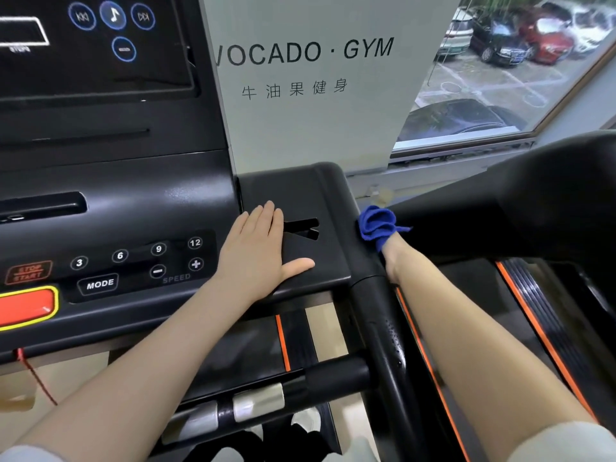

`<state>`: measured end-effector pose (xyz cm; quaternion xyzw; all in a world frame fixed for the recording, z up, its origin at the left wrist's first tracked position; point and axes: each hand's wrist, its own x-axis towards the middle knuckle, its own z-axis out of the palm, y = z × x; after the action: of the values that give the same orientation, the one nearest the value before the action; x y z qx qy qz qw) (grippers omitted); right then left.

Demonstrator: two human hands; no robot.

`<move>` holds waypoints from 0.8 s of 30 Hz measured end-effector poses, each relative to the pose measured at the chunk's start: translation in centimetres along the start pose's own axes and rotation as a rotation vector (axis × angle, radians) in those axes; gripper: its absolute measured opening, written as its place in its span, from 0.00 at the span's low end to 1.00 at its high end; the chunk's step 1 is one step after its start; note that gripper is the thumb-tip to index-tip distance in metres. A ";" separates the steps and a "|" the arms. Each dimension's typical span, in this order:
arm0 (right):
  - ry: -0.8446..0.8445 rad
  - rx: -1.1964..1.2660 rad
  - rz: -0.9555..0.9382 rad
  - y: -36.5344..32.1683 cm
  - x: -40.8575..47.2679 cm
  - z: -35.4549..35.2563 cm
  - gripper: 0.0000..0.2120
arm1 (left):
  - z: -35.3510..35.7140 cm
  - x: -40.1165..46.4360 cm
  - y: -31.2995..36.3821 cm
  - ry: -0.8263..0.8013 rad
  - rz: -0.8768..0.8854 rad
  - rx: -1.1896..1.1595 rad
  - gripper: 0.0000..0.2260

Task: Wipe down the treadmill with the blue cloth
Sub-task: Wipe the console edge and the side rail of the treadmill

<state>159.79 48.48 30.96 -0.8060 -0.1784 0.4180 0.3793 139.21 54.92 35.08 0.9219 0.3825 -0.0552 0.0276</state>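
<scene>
Treadmill (293,248): one machine in matte black moulded plastic; its console spreads left, a flat side shelf with rounded corners sits at centre.
Blue cloth (378,225): one soft, crumpled cloth, bunched against the right outer edge of the shelf, at the far end of the right forearm.
Left hand (263,248): flat, palm down on the shelf, fingers straight and together, thumb spread toward the right — gripping nothing.
Right hand (390,258): mostly hidden behind the cloth and the shelf edge; only the wrist shows, so the grip cannot be told for certain.
Hands, relation: two, well apart, the shelf's right edge between them.
Numbered buttons (158,249): four round keys marked 3, 6, 9 and 12, in a rising row left of the left hand.
Speed keys (195,264): two round keys — minus and plus — above the word SPEED.
Mode button (99,283): one, rounded rectangle.
Red button (23,306): one glossy pad with yellow rim, near left.
Handrail (383,328): one black tube running nearward from the shelf, dimpled texture on its side.
Grip sensors (258,402): two shiny metal bands on the near crossbar.
Window (500,71): one, far right, parked cars beyond.
</scene>
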 end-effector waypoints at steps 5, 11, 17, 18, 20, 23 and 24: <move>-0.094 -0.030 -0.291 -2.5 -1.8 0.5 0.17 | -0.2 0.2 -0.3 0.012 -0.002 -0.087 0.34; 0.025 -0.877 -0.760 -1.5 -5.4 1.3 0.29 | -1.0 0.3 -1.1 0.016 -0.031 -0.474 0.25; 0.015 -1.158 -1.166 1.2 -10.6 7.2 0.21 | -1.7 -1.3 -2.2 0.052 -0.003 -0.747 0.24; -0.033 -1.157 -1.180 1.5 -10.7 7.8 0.24 | -1.7 -1.6 -2.5 0.062 0.010 -0.741 0.24; -0.094 -1.177 -1.171 1.1 -10.5 7.7 0.28 | -1.8 -2.2 -3.2 0.080 0.027 -0.734 0.23; 0.000 -1.183 -1.018 -0.2 -9.4 5.6 0.27 | -1.6 -3.2 -4.2 0.100 0.072 -0.679 0.24; 0.074 -1.172 -0.909 -0.5 -8.7 4.7 0.26 | -1.4 -3.6 -4.4 0.098 0.084 -0.655 0.25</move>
<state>150.95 45.72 34.33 -0.7366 -0.6751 0.0286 0.0285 133.73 55.62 36.86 0.8805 0.3424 0.1161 0.3064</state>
